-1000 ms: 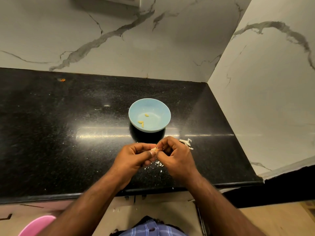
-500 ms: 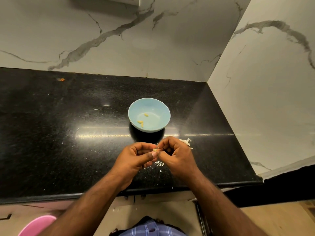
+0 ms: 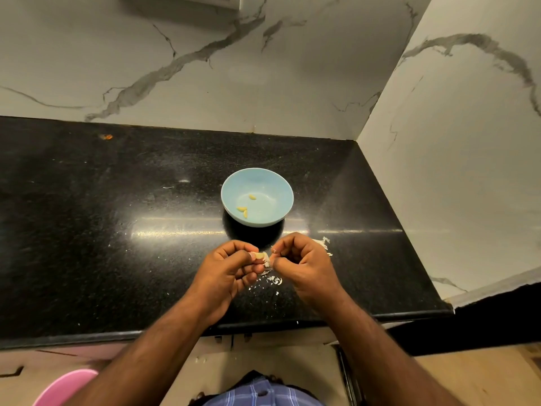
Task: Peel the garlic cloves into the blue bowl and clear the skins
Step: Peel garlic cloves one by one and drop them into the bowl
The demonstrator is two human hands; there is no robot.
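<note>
The blue bowl stands on the black counter and holds three peeled garlic cloves. Just in front of it, my left hand pinches a partly peeled garlic clove between thumb and fingers. My right hand is curled beside it, its fingertips pinching at the loose white skin on the clove. Skin flakes lie on the counter beneath my hands, and a further heap of skins shows past my right hand.
Marble walls close the counter at the back and on the right. The counter's front edge runs just under my wrists. A pink round object shows at the bottom left below the counter. A small orange speck lies far left.
My hands have drawn slightly apart and the clove with its loose skin shows more between them. The bowl has not moved.
</note>
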